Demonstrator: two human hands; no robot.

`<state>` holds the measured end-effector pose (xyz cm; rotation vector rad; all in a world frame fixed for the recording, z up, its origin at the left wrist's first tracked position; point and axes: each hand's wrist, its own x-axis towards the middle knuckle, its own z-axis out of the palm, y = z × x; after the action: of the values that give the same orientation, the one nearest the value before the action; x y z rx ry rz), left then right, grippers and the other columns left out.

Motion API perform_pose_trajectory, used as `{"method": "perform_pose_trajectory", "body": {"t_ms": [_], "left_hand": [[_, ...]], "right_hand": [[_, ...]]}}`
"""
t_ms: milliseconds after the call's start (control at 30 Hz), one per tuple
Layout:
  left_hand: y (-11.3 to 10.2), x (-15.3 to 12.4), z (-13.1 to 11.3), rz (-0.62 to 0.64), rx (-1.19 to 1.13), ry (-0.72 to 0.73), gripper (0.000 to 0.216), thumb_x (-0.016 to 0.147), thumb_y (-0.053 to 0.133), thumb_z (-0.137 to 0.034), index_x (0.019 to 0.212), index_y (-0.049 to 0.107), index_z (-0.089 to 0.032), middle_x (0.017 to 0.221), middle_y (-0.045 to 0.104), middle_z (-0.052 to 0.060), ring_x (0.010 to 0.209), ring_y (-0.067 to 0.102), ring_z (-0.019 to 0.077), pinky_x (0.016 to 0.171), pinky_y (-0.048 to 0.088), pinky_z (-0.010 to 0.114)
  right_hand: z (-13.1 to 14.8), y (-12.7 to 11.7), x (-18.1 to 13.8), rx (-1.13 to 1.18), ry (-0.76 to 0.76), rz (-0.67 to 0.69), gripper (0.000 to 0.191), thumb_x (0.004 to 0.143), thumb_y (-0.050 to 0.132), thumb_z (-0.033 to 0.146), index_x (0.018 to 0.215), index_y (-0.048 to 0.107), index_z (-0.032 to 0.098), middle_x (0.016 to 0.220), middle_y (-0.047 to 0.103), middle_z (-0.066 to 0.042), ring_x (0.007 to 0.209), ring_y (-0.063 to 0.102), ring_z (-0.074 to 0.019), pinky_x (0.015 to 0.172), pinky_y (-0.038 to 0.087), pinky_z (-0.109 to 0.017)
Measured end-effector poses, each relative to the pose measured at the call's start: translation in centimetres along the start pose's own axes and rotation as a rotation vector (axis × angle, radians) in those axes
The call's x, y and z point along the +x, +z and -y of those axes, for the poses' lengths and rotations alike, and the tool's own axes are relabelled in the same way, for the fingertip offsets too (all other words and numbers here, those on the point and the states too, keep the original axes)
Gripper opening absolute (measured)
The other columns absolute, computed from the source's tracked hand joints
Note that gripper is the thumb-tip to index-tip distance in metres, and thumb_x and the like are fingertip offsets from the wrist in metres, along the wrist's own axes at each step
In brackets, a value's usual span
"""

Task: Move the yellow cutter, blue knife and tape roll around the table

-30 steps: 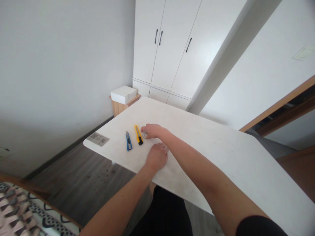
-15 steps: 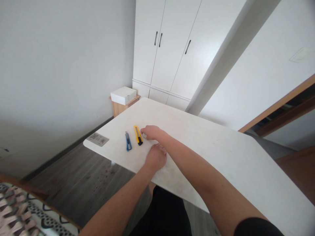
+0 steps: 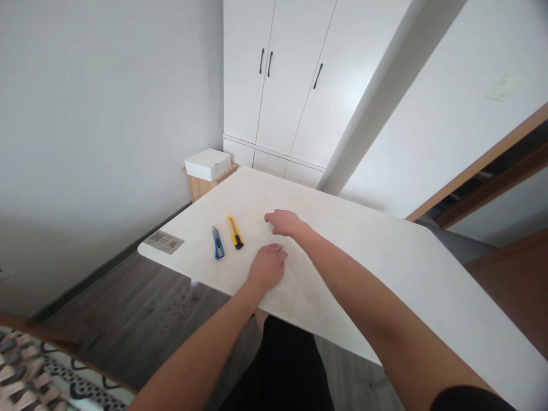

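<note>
- Head view: right hand (image 3: 282, 222) grips a small pale object (image 3: 270, 226), mostly hidden within its grasp.
- Left hand (image 3: 268, 267), nearer the body, palm down; its grip I cannot tell.
- Left of the right-hand grip: yellow cutter (image 3: 235, 233), then blue cutter (image 3: 218, 243).

Right hand (image 3: 283, 222): centre of the frame, fingers bent round a small pale object (image 3: 270, 226) that they mostly hide
Left hand (image 3: 268, 267): just below it in the frame, resting on the white table (image 3: 363, 257)
Yellow cutter (image 3: 235, 232): left of centre, lying flat, apart from both hands
Blue cutter (image 3: 217, 244): just left of the yellow cutter, also flat
Grey label (image 3: 163, 242): on the table corner at the frame's left
White box (image 3: 208, 164): on a wooden stand (image 3: 198, 188), upper left of centre
Cabinet (image 3: 276, 108): top centre, doors shut, three dark handles (image 3: 317, 76) showing
Patterned cloth (image 3: 64, 374): lower left corner
</note>
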<state>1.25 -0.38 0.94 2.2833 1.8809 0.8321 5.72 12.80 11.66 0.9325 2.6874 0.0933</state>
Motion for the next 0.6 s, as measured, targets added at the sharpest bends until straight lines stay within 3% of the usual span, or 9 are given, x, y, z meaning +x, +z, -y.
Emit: {"method": "perform_pose_trajectory", "body": {"t_ms": [167,333,433,600], "left_hand": [[0.3,0.1,0.2,0.01,0.024,-0.019,0.029,0.09,0.049,-0.015,0.106,0.073,-0.019,0.13,0.066,0.011,0.124,0.057,0.0242,0.108,0.042,0.041],[0.4,0.1,0.3,0.006,0.042,0.004,0.03,0.091,0.047,-0.016,0.106,0.073,-0.019,0.128,0.067,0.012,0.123,0.058,0.024,0.108,0.044,0.041],[0.3,0.0,0.3,-0.006,0.061,0.014,0.032,0.09,0.047,-0.016,0.106,0.074,-0.019,0.127,0.068,0.011,0.121,0.06,0.0243,0.108,0.045,0.041],[0.3,0.1,0.4,-0.021,0.101,0.033,0.034,0.091,0.044,-0.017,0.108,0.074,-0.019,0.125,0.069,0.01,0.12,0.061,0.0236,0.108,0.045,0.039]], "right_hand": [[-5.9,3.3,-9.3,-0.017,0.245,0.057,0.039,0.085,0.06,0.024,0.124,0.063,0.027,0.118,0.065,-0.012,0.099,0.068,-0.0273,0.072,0.048,-0.031],[-6.3,6.5,-16.7,0.066,0.324,0.167,0.044,0.083,0.06,0.022,0.127,0.061,0.028,0.119,0.064,-0.01,0.097,0.068,-0.0256,0.07,0.047,-0.03],[-5.2,7.0,-18.3,0.084,0.296,0.132,0.045,0.083,0.058,0.022,0.128,0.059,0.029,0.12,0.063,-0.009,0.093,0.068,-0.0241,0.068,0.046,-0.029],[-4.0,7.3,-18.1,0.092,0.218,0.136,0.042,0.083,0.059,0.025,0.125,0.06,0.03,0.118,0.063,-0.009,0.093,0.068,-0.0257,0.066,0.046,-0.029]]}}
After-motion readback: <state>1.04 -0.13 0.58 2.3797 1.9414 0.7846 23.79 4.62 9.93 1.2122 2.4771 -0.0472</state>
